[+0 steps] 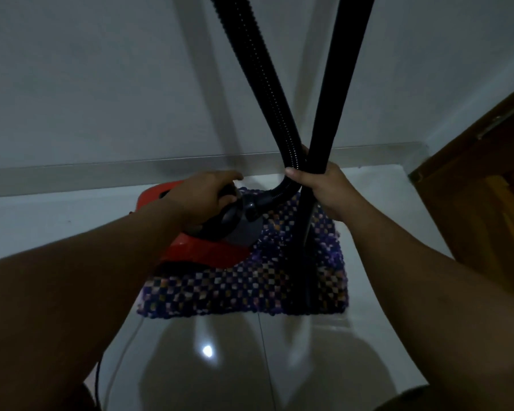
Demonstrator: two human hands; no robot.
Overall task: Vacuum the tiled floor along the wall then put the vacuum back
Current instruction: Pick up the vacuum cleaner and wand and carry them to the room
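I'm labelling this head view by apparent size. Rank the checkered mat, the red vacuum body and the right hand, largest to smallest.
1. Checkered mat, widest spread, partly covered.
2. Red vacuum body, partly hidden behind the left hand.
3. Right hand, gripping the hose and wand.
The vacuum and hand look close, and the hand is nearer the camera, so that order is unsure.

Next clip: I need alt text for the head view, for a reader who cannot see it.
The right hand grips a black ribbed hose and wand together, while the left hand holds the handle of a red canister vacuum. The vacuum sits partly on a purple checkered mat on glossy tiled floor by a white wall.
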